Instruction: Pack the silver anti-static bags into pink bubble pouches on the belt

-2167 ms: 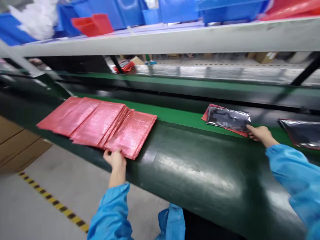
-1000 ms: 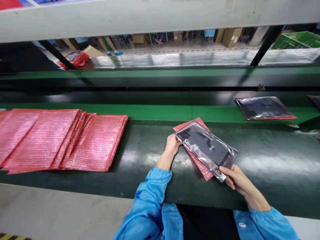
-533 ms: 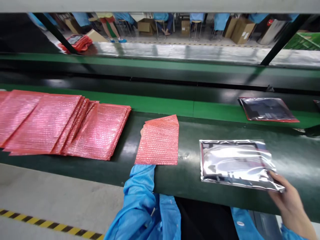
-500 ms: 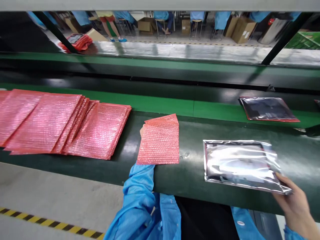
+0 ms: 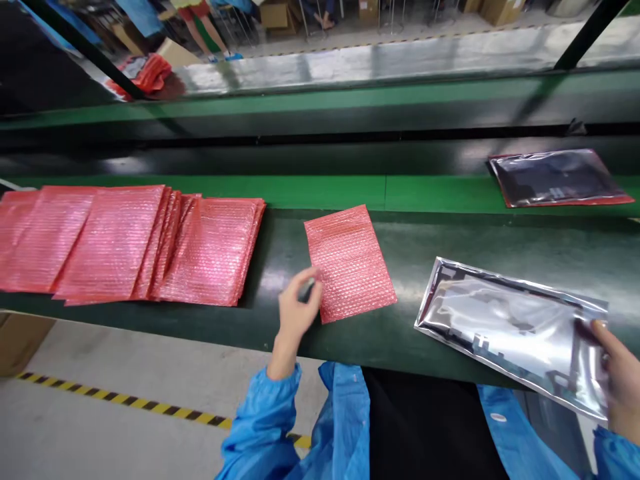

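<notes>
Listener: What fills most of the view?

Describer: A long, dark green work surface (image 5: 407, 240), running left to right. Blue sleeves (image 5: 265, 417) reach in from the near side.

Listener: What lies on it, biggest first?

Describer: On the left, a broad spread of pink bubble bags (image 5: 120, 247), overlapping like fanned cards. At near right is a shiny silver pouch (image 5: 510, 330) with dark shapes showing through, set at a slant, its left end farther away. Between the spread and that pouch, apart from both, 1 lone pink bag (image 5: 350, 263) lies flat and slightly turned. At far right, a dark pouch (image 5: 557, 177) shows a red-pink edge.

Listener: And the 2 hands?

Describer: The right hand (image 5: 623, 373), blurred at the right border, grips the silver pouch by its right end, thumb on top. The left hand (image 5: 295, 313) is at the lone bag's left edge, thumb and fingers curved toward each other around a small gap; I can't tell whether they touch or hold anything.
</notes>
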Motion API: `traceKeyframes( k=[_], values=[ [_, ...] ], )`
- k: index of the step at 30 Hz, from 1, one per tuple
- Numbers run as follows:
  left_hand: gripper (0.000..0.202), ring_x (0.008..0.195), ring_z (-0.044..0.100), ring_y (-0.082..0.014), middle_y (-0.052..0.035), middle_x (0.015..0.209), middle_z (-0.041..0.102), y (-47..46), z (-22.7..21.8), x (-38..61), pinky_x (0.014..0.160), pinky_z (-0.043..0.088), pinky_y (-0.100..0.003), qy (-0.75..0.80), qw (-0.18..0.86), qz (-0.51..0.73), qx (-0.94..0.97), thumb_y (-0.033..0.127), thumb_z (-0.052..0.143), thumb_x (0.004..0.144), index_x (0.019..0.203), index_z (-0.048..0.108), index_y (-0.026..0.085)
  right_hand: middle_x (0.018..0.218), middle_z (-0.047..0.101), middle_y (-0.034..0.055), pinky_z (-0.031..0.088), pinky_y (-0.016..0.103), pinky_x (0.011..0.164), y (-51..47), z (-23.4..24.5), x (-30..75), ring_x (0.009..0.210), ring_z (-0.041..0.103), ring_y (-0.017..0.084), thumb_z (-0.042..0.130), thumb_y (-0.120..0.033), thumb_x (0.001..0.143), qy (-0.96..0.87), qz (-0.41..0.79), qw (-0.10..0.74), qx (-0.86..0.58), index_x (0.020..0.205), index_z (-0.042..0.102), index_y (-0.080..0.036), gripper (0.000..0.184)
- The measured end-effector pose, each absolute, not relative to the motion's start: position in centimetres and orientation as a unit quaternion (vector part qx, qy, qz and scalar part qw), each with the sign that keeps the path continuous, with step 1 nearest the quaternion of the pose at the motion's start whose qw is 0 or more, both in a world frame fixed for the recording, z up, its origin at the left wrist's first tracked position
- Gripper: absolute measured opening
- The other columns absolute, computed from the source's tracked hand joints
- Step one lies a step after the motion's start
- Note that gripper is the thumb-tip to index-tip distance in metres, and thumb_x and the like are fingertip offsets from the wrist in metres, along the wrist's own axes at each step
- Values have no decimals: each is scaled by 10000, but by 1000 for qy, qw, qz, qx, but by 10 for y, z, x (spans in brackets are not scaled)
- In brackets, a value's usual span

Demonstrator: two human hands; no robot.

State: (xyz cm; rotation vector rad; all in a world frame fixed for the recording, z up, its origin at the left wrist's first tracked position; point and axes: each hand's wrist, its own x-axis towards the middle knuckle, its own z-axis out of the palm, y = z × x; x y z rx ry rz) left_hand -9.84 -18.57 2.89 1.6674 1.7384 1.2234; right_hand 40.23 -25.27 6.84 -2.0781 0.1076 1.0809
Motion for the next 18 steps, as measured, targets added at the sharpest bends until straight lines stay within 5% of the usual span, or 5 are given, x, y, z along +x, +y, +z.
traceKeyframes(
  k=[4, 6, 9, 12, 18],
  values=[
    [664, 1492, 448, -363, -146, 1548, 554, -214, 18, -81, 1230, 379, -563, 560, 233, 231, 761, 474, 839, 780, 1377, 657, 246, 686, 688, 80, 649, 387, 550, -228, 70, 386, 475, 643, 255, 673, -324, 833, 61, 481, 384, -786, 825, 686, -222, 103],
    [635, 1533, 382, -357, -141, 1621, 465, -213, 9, -75, 1227, 373, -578, 566, 206, 193, 775, 470, 788, 851, 1425, 621, 256, 737, 713, 86, 654, 356, 614, -220, 66, 384, 587, 695, 262, 641, -321, 880, 19, 460, 393, -796, 823, 699, -208, 139],
    [358, 1456, 484, -335, -141, 1559, 540, -202, 1, -63, 1173, 437, -565, 589, 134, 206, 770, 382, 621, 991, 1318, 692, 256, 880, 753, 57, 628, 257, 659, -218, 53, 388, 773, 728, 228, 642, -335, 910, -17, 404, 411, -817, 871, 720, -219, 144],
    [258, 1325, 583, -318, -147, 1441, 634, -186, 0, -46, 1105, 493, -526, 594, 97, 225, 766, 332, 562, 1021, 1182, 741, 238, 914, 748, 22, 557, 179, 536, -225, 43, 394, 718, 691, 170, 680, -358, 909, -12, 385, 424, -820, 911, 729, -224, 143],
    [209, 1127, 650, -274, -136, 1228, 715, -160, 2, -6, 1009, 526, -460, 581, 129, 273, 756, 265, 512, 1030, 1030, 713, 207, 808, 718, 33, 586, 254, 508, -248, 51, 384, 605, 672, 204, 737, -418, 844, 28, 388, 460, -798, 962, 731, -209, 240]
  ],
)
